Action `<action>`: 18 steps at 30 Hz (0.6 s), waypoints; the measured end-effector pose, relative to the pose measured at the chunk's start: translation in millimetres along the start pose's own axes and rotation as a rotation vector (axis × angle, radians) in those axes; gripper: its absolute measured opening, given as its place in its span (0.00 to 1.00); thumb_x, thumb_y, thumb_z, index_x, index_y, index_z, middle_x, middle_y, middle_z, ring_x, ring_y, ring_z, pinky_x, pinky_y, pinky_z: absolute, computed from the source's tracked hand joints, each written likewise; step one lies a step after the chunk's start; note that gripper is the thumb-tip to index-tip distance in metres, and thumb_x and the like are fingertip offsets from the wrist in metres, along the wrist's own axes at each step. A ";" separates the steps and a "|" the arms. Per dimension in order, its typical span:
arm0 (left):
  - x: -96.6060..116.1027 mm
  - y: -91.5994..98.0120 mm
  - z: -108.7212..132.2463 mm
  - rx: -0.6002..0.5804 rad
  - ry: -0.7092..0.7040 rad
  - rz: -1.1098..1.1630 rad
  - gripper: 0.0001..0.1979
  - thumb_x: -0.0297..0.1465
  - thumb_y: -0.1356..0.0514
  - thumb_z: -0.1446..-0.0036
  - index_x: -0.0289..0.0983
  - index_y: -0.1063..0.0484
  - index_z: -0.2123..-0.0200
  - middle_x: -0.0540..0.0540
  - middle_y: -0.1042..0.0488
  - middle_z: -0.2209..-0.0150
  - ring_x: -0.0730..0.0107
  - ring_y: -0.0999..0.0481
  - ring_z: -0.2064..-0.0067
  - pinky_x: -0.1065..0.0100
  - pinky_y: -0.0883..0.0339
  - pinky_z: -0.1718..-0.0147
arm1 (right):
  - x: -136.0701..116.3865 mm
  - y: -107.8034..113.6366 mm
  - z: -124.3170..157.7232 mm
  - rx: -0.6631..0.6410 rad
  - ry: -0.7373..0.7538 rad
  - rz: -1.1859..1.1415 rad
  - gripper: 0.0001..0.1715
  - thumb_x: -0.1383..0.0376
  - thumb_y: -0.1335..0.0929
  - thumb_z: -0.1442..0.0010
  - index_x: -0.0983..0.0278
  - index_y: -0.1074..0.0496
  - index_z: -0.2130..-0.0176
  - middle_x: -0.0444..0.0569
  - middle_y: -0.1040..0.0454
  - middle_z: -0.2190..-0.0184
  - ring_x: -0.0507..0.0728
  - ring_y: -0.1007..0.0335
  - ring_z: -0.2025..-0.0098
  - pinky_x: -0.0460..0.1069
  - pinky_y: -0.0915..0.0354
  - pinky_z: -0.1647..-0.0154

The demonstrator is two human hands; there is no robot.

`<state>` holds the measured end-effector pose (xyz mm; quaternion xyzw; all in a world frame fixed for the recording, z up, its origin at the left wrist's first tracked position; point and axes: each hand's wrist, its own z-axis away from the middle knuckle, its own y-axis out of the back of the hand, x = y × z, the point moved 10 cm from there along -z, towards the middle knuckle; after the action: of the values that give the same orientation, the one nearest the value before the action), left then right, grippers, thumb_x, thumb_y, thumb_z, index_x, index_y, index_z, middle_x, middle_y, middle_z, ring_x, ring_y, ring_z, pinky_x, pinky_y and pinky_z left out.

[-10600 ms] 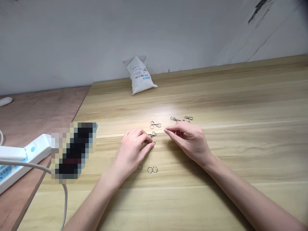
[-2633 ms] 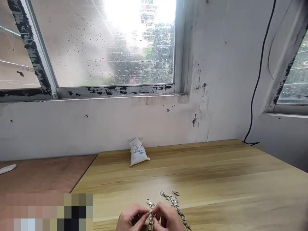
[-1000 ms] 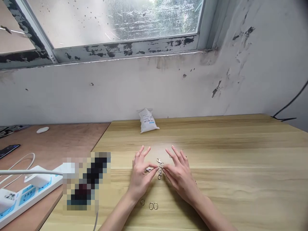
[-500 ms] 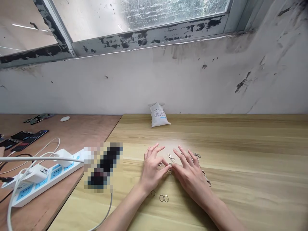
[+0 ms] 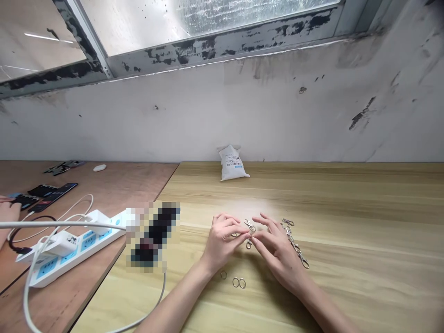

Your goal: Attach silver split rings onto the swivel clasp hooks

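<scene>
My left hand (image 5: 224, 238) is closed in a pinch, thumb and forefinger meeting at a small metal key ring. From the other side my right hand (image 5: 277, 252) pinches at the same spot, so the ring is mostly hidden by fingertips. A swivel clasp (image 5: 249, 244) shows just below the fingertips; whether it is joined to the ring I cannot tell. Just beyond lies another swivel clasp with a ring (image 5: 249, 225). Nearer me are loose key rings (image 5: 239, 282) and a single ring (image 5: 224, 275). Several clasps (image 5: 297, 249) lie in a row right of my right hand.
A white plastic packet (image 5: 233, 163) stands against the wall. To the left are a white power strip (image 5: 79, 249) with cables, a blurred-out dark object (image 5: 156, 236), and phones (image 5: 55, 196). Another person's hand (image 5: 9, 210) shows at the far left edge.
The view has shifted slightly. My left fingers have curled in more, and my right fingers have drawn together. Both hands stay at the same ring. The other person's hand shows more at the left.
</scene>
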<state>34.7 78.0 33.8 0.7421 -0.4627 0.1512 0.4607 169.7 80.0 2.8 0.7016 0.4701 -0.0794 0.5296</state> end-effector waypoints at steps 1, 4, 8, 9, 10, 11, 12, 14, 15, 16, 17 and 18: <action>1.4 -0.9 0.2 -0.003 -0.013 -0.010 0.03 0.31 0.36 0.41 0.42 0.21 0.65 0.50 0.20 0.68 0.64 0.25 0.58 0.55 0.41 0.48 | 2.2 -0.9 0.3 0.000 -0.016 -0.022 0.11 0.60 0.37 0.34 0.56 0.25 0.62 0.51 0.31 0.44 0.65 0.49 0.33 0.67 0.42 0.39; 2.7 -4.4 0.7 -0.024 -0.029 -0.023 0.04 0.30 0.36 0.41 0.41 0.21 0.63 0.49 0.19 0.66 0.66 0.24 0.60 0.56 0.41 0.48 | 7.7 -1.9 0.2 0.007 -0.047 -0.069 0.10 0.59 0.36 0.34 0.56 0.25 0.62 0.51 0.31 0.44 0.65 0.49 0.33 0.67 0.43 0.39; 2.5 -7.6 0.7 -0.045 -0.028 -0.006 0.07 0.29 0.37 0.40 0.41 0.22 0.58 0.48 0.20 0.64 0.66 0.25 0.59 0.58 0.37 0.52 | 11.0 1.9 -1.1 0.036 -0.066 -0.091 0.10 0.59 0.36 0.34 0.57 0.25 0.63 0.51 0.31 0.44 0.65 0.48 0.34 0.68 0.44 0.38; 2.2 -7.0 0.4 -0.038 -0.028 0.008 0.07 0.29 0.38 0.40 0.41 0.22 0.58 0.47 0.20 0.63 0.65 0.25 0.59 0.58 0.35 0.53 | 10.9 2.3 -1.4 0.034 -0.071 -0.095 0.10 0.59 0.36 0.34 0.57 0.25 0.64 0.51 0.31 0.44 0.65 0.49 0.33 0.67 0.44 0.38; 1.8 -6.4 0.2 -0.033 -0.028 0.025 0.07 0.28 0.38 0.39 0.40 0.22 0.59 0.47 0.20 0.63 0.65 0.25 0.58 0.58 0.34 0.54 | 10.6 2.3 -1.7 0.028 -0.078 -0.100 0.10 0.60 0.36 0.34 0.57 0.26 0.64 0.51 0.31 0.44 0.65 0.49 0.33 0.67 0.44 0.38; 1.2 -6.1 -0.1 -0.032 -0.030 0.044 0.07 0.28 0.39 0.39 0.40 0.22 0.59 0.46 0.19 0.63 0.64 0.25 0.57 0.59 0.33 0.54 | 10.3 1.9 -2.0 0.020 -0.086 -0.107 0.10 0.60 0.36 0.34 0.57 0.26 0.64 0.51 0.31 0.44 0.64 0.49 0.33 0.66 0.44 0.38; 0.5 -6.2 -0.4 -0.038 -0.034 0.063 0.07 0.28 0.39 0.39 0.40 0.22 0.59 0.46 0.19 0.63 0.64 0.25 0.56 0.58 0.33 0.54 | 9.8 2.0 -2.4 0.018 -0.092 -0.116 0.10 0.60 0.36 0.34 0.58 0.26 0.64 0.51 0.31 0.45 0.64 0.49 0.33 0.66 0.44 0.38; -1.8 -6.3 -1.0 -0.055 -0.035 0.081 0.07 0.28 0.40 0.38 0.41 0.22 0.59 0.46 0.19 0.63 0.63 0.26 0.55 0.57 0.32 0.53 | 9.0 1.7 -3.2 0.011 -0.106 -0.129 0.10 0.60 0.36 0.34 0.58 0.26 0.65 0.52 0.31 0.45 0.64 0.49 0.33 0.66 0.44 0.37; -3.0 -5.9 -1.3 -0.061 -0.034 0.075 0.07 0.28 0.40 0.38 0.41 0.22 0.59 0.46 0.19 0.63 0.62 0.26 0.55 0.57 0.32 0.53 | 9.0 1.8 -3.6 0.012 -0.112 -0.133 0.10 0.61 0.36 0.34 0.58 0.26 0.65 0.52 0.31 0.45 0.64 0.49 0.33 0.66 0.45 0.37; -3.8 -4.8 -1.6 -0.061 -0.035 0.061 0.08 0.28 0.40 0.38 0.41 0.22 0.59 0.46 0.20 0.64 0.62 0.26 0.55 0.57 0.31 0.54 | 9.2 1.9 -3.9 0.012 -0.119 -0.136 0.10 0.61 0.36 0.35 0.58 0.26 0.65 0.52 0.31 0.45 0.64 0.49 0.33 0.66 0.45 0.37; -4.2 -3.0 -1.9 -0.055 -0.037 0.045 0.08 0.27 0.41 0.38 0.41 0.22 0.59 0.46 0.20 0.64 0.62 0.27 0.55 0.57 0.31 0.55 | 9.3 2.2 -4.2 0.015 -0.124 -0.138 0.10 0.61 0.36 0.35 0.59 0.26 0.66 0.53 0.31 0.45 0.64 0.49 0.33 0.65 0.45 0.37; -4.4 -1.0 -2.2 -0.046 -0.038 0.030 0.07 0.27 0.40 0.38 0.41 0.23 0.59 0.46 0.20 0.64 0.62 0.27 0.55 0.58 0.30 0.55 | 9.5 2.5 -4.4 0.018 -0.128 -0.140 0.10 0.61 0.35 0.35 0.59 0.26 0.66 0.53 0.31 0.45 0.64 0.49 0.33 0.65 0.45 0.37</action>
<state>33.7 82.4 31.6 0.7271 -0.4859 0.1335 0.4663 175.0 89.0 0.5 0.6651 0.4825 -0.1651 0.5455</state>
